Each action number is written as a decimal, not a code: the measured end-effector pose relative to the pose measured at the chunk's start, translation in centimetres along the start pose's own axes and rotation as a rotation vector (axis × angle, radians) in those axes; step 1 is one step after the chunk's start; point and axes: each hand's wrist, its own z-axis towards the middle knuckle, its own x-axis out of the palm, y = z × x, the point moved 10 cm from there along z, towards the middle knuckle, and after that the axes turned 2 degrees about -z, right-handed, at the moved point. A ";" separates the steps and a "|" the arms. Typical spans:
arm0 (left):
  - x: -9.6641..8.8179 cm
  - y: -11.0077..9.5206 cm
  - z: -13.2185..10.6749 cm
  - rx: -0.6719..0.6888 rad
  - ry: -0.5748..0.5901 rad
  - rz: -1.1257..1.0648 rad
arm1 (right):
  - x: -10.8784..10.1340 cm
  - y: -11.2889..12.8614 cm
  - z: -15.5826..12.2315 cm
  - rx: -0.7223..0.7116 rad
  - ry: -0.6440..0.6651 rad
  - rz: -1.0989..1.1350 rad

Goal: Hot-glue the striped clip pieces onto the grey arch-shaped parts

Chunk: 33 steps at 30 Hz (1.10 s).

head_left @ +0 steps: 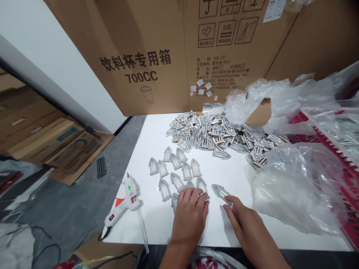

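Between the thumb and fingers of my right hand (pixel 243 215) is one grey arch-shaped plastic piece (pixel 220 191) with a pointed top, just above or on the white table. My left hand (pixel 190 215) lies over the near end of a group of similar grey pieces (pixel 177 180), its fingers bent and close together. It covers part of several pieces; whether it grips one is hidden. The other pieces of the group lie spread out in loose rows. Left of them a white glue gun (pixel 127 203) rests on the table with a clear glue stick (pixel 143 229) out of its back.
A big heap of grey and brown-patterned pieces (pixel 207 130) lies at the back. Clear plastic bags (pixel 294 186) and a pink crate (pixel 322 136) stand on the right. A large cardboard box (pixel 168 93) walls off the back. The white table's (pixel 238 233) left edge drops to a grey floor.
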 end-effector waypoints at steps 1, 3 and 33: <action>0.0 0.0 0.0 0.004 0.003 0.006 | 0.1 0.6 -0.1 -0.009 0.023 0.058; 0.1 0.1 0.1 0.001 0.009 0.004 | 0.6 1.8 -0.2 -0.016 0.099 0.203; -0.6 -0.2 0.5 -0.295 -0.074 -0.619 | 0.9 0.1 1.4 0.293 0.048 0.866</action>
